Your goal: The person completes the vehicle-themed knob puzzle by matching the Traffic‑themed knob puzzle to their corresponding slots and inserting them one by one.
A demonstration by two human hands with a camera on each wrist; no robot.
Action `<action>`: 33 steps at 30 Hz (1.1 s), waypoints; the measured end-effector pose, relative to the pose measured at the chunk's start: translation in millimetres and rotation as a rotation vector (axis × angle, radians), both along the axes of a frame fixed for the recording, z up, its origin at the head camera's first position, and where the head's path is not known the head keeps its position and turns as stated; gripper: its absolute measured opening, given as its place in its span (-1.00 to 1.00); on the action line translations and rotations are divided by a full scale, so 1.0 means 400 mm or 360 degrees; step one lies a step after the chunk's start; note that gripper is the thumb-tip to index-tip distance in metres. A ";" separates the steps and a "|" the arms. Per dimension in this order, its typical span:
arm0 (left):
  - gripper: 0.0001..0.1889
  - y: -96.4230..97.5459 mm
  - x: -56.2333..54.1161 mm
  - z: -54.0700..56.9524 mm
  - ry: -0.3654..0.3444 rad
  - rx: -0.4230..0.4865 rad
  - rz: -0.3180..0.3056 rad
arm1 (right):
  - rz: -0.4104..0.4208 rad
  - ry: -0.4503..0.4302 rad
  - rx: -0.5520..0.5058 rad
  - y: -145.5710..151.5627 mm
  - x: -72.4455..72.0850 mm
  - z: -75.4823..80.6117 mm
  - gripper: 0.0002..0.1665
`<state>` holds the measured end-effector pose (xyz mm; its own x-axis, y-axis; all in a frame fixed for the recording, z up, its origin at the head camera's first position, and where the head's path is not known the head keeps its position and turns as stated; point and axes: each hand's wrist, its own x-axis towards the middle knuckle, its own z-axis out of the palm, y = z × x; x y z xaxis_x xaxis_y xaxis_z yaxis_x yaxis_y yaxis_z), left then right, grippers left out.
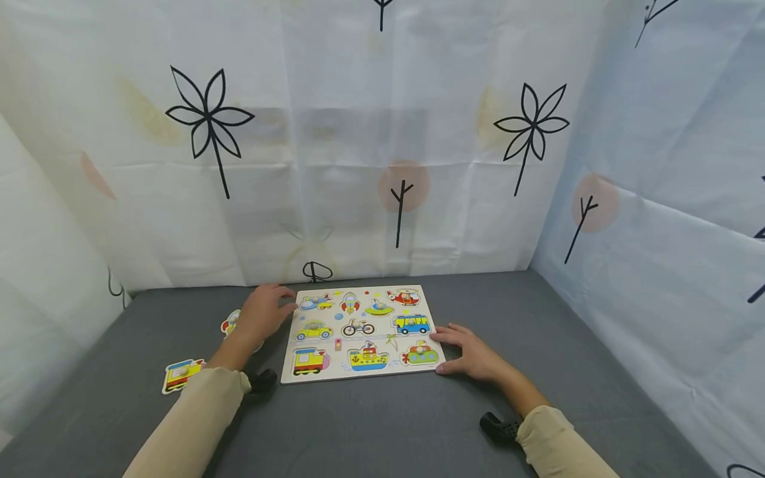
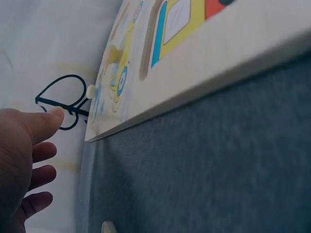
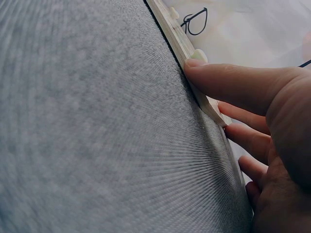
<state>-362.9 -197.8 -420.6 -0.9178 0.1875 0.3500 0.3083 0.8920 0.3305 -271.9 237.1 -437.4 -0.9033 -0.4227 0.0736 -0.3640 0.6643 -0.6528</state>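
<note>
A wooden puzzle board with vehicle pictures lies flat on the grey table. My left hand is by its far left corner, fingers loosely bent and holding nothing; the left wrist view shows a gap between thumb and board. At the near right corner, my right hand holds the board's edge, with the thumb on the near side and fingers on the right side. The recess of the train is bare in the left wrist view. A loose train piece lies left of the board.
Another loose piece lies partly hidden behind the left forearm. White cloth walls with drawn plants enclose the back and sides of the grey table. Black wrist mounts sit below both hands.
</note>
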 end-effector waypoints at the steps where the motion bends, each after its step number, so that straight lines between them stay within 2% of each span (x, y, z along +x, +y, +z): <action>1: -0.72 -0.007 0.005 0.002 0.0002 0.0009 -0.0008 | 0.0001 0.0002 0.0000 0.000 0.000 0.001 -0.18; 9: -0.70 -0.056 0.053 0.018 -0.0027 0.0066 -0.0057 | -0.0001 -0.0002 0.0001 -0.003 0.004 0.002 -0.19; 18: -0.73 -0.103 0.098 0.027 -0.0075 0.0042 -0.0064 | -0.0004 -0.0011 0.0004 -0.004 0.004 0.003 -0.19; 28: -0.75 -0.171 0.133 0.000 -0.0115 0.0050 -0.0109 | 0.0007 -0.0001 0.0017 -0.001 0.001 0.002 -0.18; 33: -0.82 -0.196 0.148 -0.012 -0.0077 0.0062 -0.0113 | 0.0006 -0.0005 0.0009 -0.002 0.001 0.001 -0.18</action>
